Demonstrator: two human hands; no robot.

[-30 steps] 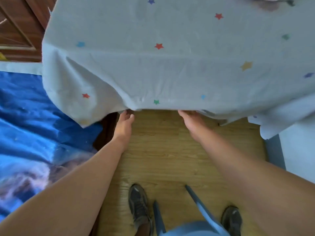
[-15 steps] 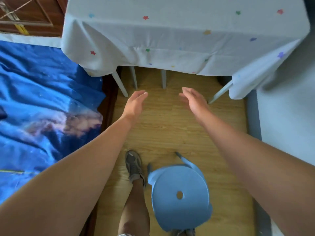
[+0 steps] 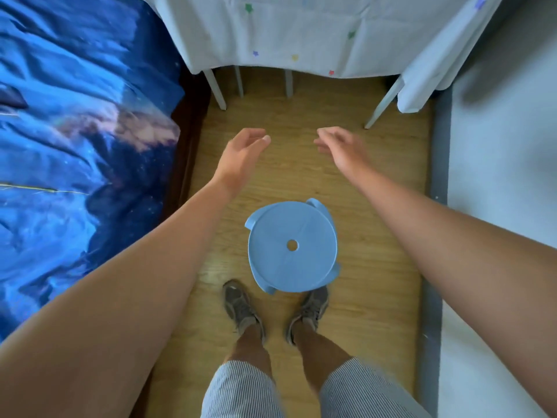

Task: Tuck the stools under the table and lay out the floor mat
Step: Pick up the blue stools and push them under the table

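- 1 second ago both hands were tucked under the hem of the table [image 3: 271, 34], which is draped in a white cloth printed with coloured stars. Now they have drawn back and hang over the light wooden floor [image 3: 376, 206] in front of it.
- The left hand [image 3: 241, 155] and the right hand [image 3: 340, 149] are both empty, with fingers loosely curved, palms facing each other, touching nothing.
- The light-blue round plastic stool [image 3: 291, 245], with a hole in its seat, stands upright just in front of the person's grey shoes [image 3: 241, 309]. It is well short of the table and not yet tucked under.
- 2 pale legs [image 3: 288, 82] show under the cloth between the table's own splayed legs; whether they belong to a stool already pushed in cannot be told.
- The pull-back probably means this stool is next, so both hands would need to drop to the seat's rim.
- No floor mat is visible; a blue galaxy-print bedcover [image 3: 75, 146] lies to the left.
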